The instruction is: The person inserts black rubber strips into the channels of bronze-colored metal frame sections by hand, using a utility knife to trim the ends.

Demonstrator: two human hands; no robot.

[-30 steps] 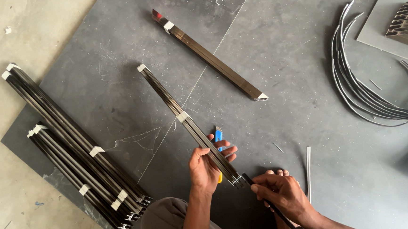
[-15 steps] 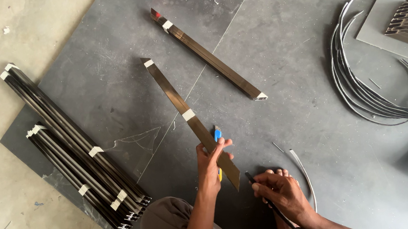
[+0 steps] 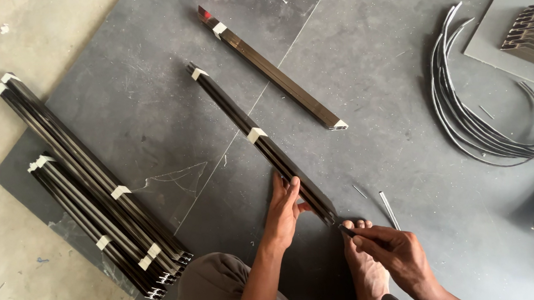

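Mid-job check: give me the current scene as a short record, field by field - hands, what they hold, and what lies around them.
Left hand: pressed on the near part of the taped bundle of dark metal strips
Right hand: pinching a thin dark tool, tip at the bundle's near end
Surface: grey sheet on the floor
Beyond: single taped metal bar
Left side: two stacked strip bundles
Right side: curved metal strips
Near right hand: bare foot, small loose strip

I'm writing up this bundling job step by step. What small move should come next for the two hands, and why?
Probably bring the right hand a touch closer, so the thin dark tool it pinches meets the near end of the taped bundle of dark strips. The left hand already presses that bundle to the grey sheet, and the tip sits just short of it.
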